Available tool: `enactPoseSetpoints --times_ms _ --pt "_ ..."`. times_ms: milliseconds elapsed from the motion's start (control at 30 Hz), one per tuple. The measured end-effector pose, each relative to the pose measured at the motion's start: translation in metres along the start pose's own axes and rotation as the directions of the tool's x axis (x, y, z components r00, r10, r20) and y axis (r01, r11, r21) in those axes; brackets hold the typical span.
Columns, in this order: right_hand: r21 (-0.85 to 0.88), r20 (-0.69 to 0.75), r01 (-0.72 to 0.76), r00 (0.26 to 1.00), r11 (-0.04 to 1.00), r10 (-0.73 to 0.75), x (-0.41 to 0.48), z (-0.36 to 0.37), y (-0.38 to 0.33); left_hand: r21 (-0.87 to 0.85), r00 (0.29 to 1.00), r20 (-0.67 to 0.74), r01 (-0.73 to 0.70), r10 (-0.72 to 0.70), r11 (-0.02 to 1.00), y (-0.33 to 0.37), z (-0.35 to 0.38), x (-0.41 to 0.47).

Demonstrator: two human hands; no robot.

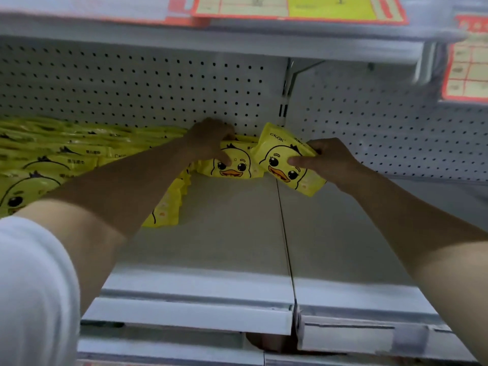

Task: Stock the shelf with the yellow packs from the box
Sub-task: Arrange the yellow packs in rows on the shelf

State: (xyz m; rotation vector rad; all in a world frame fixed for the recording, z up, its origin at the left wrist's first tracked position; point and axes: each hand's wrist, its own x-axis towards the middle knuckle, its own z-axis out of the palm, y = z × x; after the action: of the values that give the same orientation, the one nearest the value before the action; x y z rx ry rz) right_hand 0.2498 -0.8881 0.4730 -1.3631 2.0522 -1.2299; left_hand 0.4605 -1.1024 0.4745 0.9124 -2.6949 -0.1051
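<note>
Placing step. Left hand (211,141) grips a standing pack (244,170) at the back of the shelf (224,247); right hand (335,161) pinches a tilted pack (277,154) beside it (not yet set down). Next, probably: stand it flush alongside.

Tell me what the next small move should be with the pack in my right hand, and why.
Probably set the tilted pack in your right hand down on the shelf, right beside the end pack that your left hand holds. The pack is tilted, not yet seated, and the shelf there is bare.
</note>
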Motion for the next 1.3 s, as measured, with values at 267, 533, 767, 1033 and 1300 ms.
enactPoseSetpoints --times_ms 267,533,767,1033,1300 --pt "-0.182 0.189 0.134 0.977 0.974 -0.099 0.024 0.029 -0.017 -0.473 0.990 -0.053 -0.141 0.131 0.870 0.011 -0.034 -0.023" --pt "-0.075 0.227 0.296 0.935 0.952 -0.272 0.026 0.073 -0.020 -0.355 0.991 0.114 -0.026 0.070 0.935 0.004 -0.022 -0.044" --pt "0.042 0.235 0.308 0.922 0.951 -0.309 0.023 0.056 -0.016 -0.306 0.994 0.109 0.025 0.009 0.952 0.000 -0.022 -0.050" --pt "0.013 0.082 0.216 0.973 0.976 -0.216 0.031 0.064 -0.019 -0.114 0.994 0.109 -0.002 0.015 0.993 0.000 -0.032 -0.043" --pt "-0.159 -0.017 0.243 0.968 0.957 -0.249 0.040 0.084 -0.026 0.033 0.998 -0.006 0.058 -0.058 0.998 -0.010 -0.031 -0.035"
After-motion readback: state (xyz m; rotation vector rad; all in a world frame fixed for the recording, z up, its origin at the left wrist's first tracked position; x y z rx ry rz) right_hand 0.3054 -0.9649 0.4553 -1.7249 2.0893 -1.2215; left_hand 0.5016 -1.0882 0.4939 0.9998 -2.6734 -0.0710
